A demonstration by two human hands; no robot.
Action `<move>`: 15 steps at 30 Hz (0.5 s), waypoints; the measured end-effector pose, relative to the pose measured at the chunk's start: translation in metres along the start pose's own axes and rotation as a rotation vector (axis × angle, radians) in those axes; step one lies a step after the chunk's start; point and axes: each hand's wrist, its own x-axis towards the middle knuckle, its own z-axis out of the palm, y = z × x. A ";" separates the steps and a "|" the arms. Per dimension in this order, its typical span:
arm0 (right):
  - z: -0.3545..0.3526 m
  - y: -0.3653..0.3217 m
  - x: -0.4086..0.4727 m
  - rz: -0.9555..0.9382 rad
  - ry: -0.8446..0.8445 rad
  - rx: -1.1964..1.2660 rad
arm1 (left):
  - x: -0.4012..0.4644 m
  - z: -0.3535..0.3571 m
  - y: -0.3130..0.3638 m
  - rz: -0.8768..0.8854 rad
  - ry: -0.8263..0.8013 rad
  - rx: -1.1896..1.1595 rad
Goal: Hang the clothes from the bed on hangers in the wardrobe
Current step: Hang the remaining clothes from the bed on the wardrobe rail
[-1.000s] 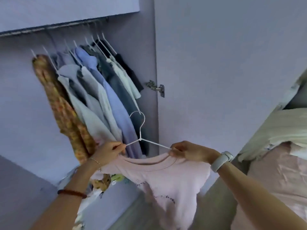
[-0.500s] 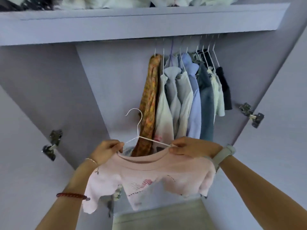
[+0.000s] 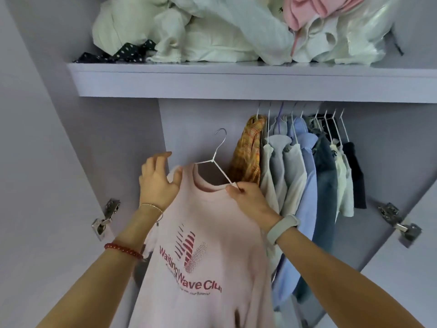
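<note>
Head view: your right hand [image 3: 250, 201] pinches the white wire hanger [image 3: 218, 165] on its right arm, right at the collar of the pink T-shirt [image 3: 208, 245]; thumb and fingers clamped on wire plus a bit of neckline. Your left hand [image 3: 158, 179] at 9 o'clock of the hanger has fingers spread, flat against the shirt's left shoulder, gripping nothing. Shirt hangs from the hanger, tilted, hook pointing to 12, well below the rail, which is hidden behind the shelf edge [image 3: 236, 87].

Risks, imo: w/ only one side pinched, the left shoulder could slide off the wire as you lift. Hook is free to swing, so it may miss the rail. Hung shirts [image 3: 305, 176] at 3 o'clock are packed tight; aim for the gap left of the orange garment [image 3: 249, 153] or you'll snag it.
</note>
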 end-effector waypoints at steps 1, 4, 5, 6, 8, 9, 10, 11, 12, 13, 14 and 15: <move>-0.002 -0.002 0.006 0.010 0.053 0.036 | 0.005 -0.002 0.009 0.082 0.050 0.022; -0.005 -0.012 0.028 0.022 0.204 0.115 | 0.025 -0.004 0.033 0.343 0.176 0.087; -0.005 -0.015 0.035 0.024 0.250 0.124 | 0.032 -0.005 0.042 0.422 0.220 0.126; -0.006 -0.018 0.042 0.014 0.293 0.118 | 0.040 -0.005 0.050 0.486 0.262 0.170; -0.007 -0.026 0.055 -0.027 0.367 0.068 | 0.058 -0.006 0.064 0.541 0.308 0.277; -0.007 -0.029 0.063 -0.051 0.394 0.034 | 0.067 -0.006 0.068 0.540 0.307 0.329; -0.008 -0.032 0.072 -0.069 0.419 0.000 | 0.076 -0.005 0.070 0.525 0.292 0.372; -0.009 -0.035 0.081 -0.077 0.442 -0.034 | 0.085 -0.003 0.069 0.501 0.272 0.402; -0.010 -0.038 0.091 -0.075 0.465 -0.062 | 0.093 0.001 0.066 0.477 0.252 0.425; -0.011 -0.041 0.101 -0.059 0.482 -0.079 | 0.098 0.005 0.063 0.461 0.240 0.445; -0.013 -0.042 0.110 -0.038 0.491 -0.092 | 0.102 0.009 0.060 0.457 0.238 0.459; -0.014 -0.042 0.118 -0.010 0.493 -0.102 | 0.103 0.013 0.056 0.462 0.249 0.466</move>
